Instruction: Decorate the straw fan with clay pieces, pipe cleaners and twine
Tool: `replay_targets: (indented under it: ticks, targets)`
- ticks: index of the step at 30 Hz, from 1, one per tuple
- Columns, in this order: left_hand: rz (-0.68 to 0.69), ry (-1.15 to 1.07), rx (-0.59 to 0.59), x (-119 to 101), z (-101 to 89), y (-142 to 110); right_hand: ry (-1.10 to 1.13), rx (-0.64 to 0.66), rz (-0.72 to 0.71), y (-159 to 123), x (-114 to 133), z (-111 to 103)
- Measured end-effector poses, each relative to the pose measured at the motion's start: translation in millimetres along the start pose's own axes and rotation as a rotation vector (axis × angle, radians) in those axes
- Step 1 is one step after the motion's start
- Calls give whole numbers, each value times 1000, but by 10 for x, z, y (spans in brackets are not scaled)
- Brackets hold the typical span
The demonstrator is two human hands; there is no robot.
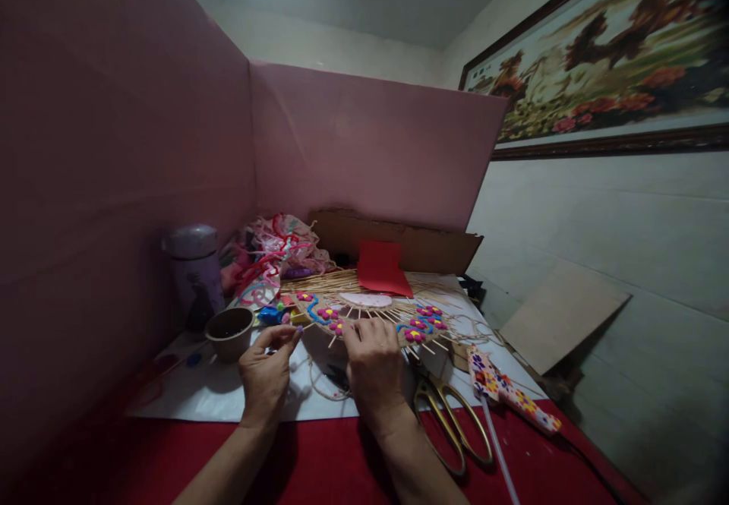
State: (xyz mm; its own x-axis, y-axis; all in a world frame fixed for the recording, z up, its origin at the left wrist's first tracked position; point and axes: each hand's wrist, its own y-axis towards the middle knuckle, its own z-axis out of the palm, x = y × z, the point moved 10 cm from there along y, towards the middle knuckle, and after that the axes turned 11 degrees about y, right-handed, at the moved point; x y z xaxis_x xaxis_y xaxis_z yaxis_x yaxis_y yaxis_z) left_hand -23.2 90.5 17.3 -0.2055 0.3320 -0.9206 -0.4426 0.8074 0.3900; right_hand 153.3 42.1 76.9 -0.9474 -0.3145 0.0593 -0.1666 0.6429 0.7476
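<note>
My left hand (266, 374) is closed in a pinch, with a small purple piece (299, 329) at its fingertips; its exact kind is too small to tell. That piece is by the left edge of a fan-shaped stick craft (327, 314). Thin wooden sticks spread out from the craft, and a brown band across it carries pink flowers with yellow centres and blue wavy lines. My right hand (374, 372) grips the craft's near middle edge, hiding part of the band. Gold-handled scissors (452, 421) lie just right of my right wrist.
A patterned glue gun (509, 391) with a clear stick and cord lies at right. Left are a brown cup (229, 334) and a purple tumbler (197, 277). Behind are tangled pink and red strands (285, 243), red paper (380, 266) and a cardboard strip (421, 245).
</note>
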Motion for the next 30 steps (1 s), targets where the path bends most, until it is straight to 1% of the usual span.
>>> replay_targets:
  ticks: [14,22,30]
  targets:
    - [-13,-24,-4,68,16,10,-11,41,7,9,-15,40]
    - [-4,-32,1,65,22,9,-3,28,-1,-4,-13,48]
    - [-32,-43,1,79,43,15,-13,15,-5,-2,-15,54]
